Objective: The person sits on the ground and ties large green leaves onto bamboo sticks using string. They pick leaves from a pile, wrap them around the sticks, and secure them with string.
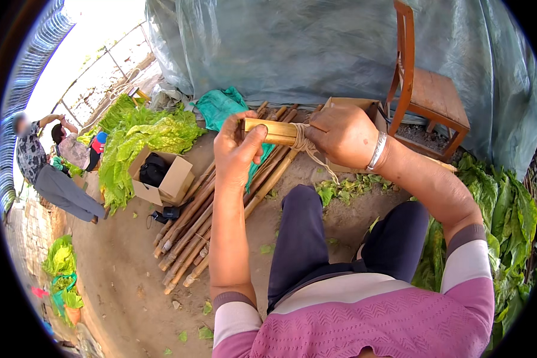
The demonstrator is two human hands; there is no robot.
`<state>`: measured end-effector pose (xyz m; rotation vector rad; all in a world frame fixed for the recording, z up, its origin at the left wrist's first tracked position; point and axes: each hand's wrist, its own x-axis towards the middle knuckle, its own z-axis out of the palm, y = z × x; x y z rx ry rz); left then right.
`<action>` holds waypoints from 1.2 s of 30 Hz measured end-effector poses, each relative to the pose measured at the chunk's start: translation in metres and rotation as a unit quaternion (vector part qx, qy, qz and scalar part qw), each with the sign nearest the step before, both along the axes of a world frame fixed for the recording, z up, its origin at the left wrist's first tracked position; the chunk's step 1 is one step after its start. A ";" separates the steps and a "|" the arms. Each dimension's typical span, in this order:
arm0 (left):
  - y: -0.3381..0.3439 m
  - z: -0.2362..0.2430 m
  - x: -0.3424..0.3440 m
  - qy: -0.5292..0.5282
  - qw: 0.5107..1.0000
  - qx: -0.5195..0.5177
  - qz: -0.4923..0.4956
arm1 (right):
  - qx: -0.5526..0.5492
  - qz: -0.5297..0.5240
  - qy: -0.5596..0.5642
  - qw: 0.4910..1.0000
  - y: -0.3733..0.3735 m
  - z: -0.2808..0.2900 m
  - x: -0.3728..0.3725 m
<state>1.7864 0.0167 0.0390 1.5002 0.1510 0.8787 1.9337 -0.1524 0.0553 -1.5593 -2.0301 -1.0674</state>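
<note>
My left hand [235, 146] is closed around the end of a pale yellow bamboo pole [274, 130], thumb along its near side. Beige twine [304, 137] is wound around the pole just right of that hand, and a loose tail hangs below. My right hand [346, 136], with a silver bracelet on the wrist, is curled into a grip on the twine against the pole; its fingertips are partly hidden. Past my right forearm shows a pale pole tip [441, 164]; I cannot tell if it belongs to the same pole.
Brown poles [206, 218] lie in a pile on the dirt floor, with a green cloth [221, 107] behind. An open cardboard box [173, 179] holds something black. Large green leaves [143, 140] are heaped left and right. A wooden chair [432, 89] stands back right; two people [56, 161] are far left.
</note>
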 end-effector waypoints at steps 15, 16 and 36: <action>-0.003 0.000 0.009 0.018 0.996 0.018 0.081 | 0.155 -0.045 0.244 0.956 -0.023 -0.037 -0.022; -0.003 -0.001 0.009 0.017 0.996 0.013 0.082 | 0.164 -0.062 0.244 0.954 -0.020 -0.041 -0.023; 0.004 -0.023 -0.003 -0.020 1.000 0.004 0.017 | -0.095 -0.010 0.498 0.862 -0.041 -0.043 -0.044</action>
